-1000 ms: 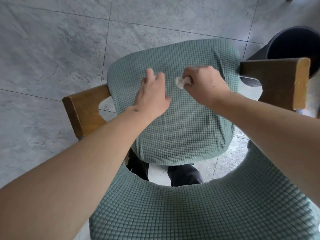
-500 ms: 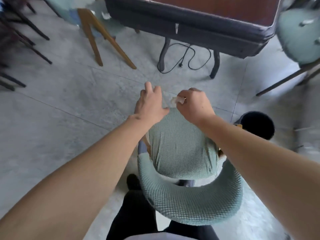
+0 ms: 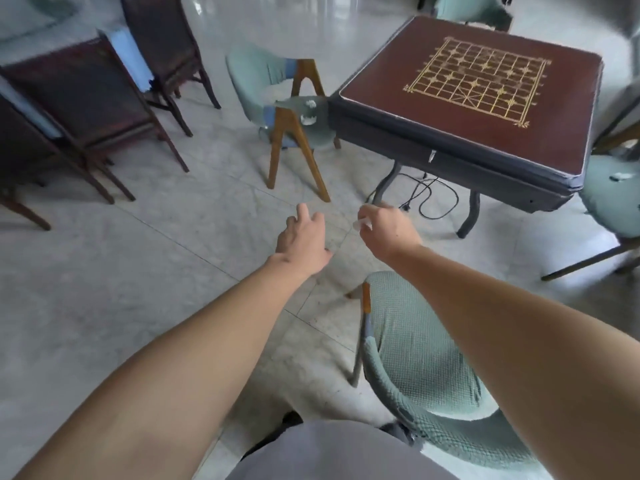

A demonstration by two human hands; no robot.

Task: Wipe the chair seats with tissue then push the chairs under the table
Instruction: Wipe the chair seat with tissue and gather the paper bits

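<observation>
Pinching a small white tissue (image 3: 360, 224) between curled fingers, the right hand (image 3: 388, 233) is held out in the air above the grey tiled floor (image 3: 138, 289), in front of the body. The tissue shows only as a small pale piece at the fingertips, and it touches no chair. The left hand (image 3: 304, 240) is stretched forward beside it, the fingers loose and a little spread, and it holds nothing. Both hands are apart from each other and touch no furniture.

Below the right forearm stands the nearest green chair (image 3: 415, 358), with a textured green cover on its seat and curved back; it is close to the person's body and well apart from the table. The square table (image 3: 485, 109) is further ahead on the right, with a dark red top, a golden chess grid and dark padded edges. A black cable (image 3: 429, 199) lies on the floor under it. A second green chair (image 3: 277, 98) with wooden legs stands just beside the left corner of the table, its seat partly under the edge. A third green chair (image 3: 613, 199) is at the right side. Dark brown chairs (image 3: 90, 98) stand at the far left.
</observation>
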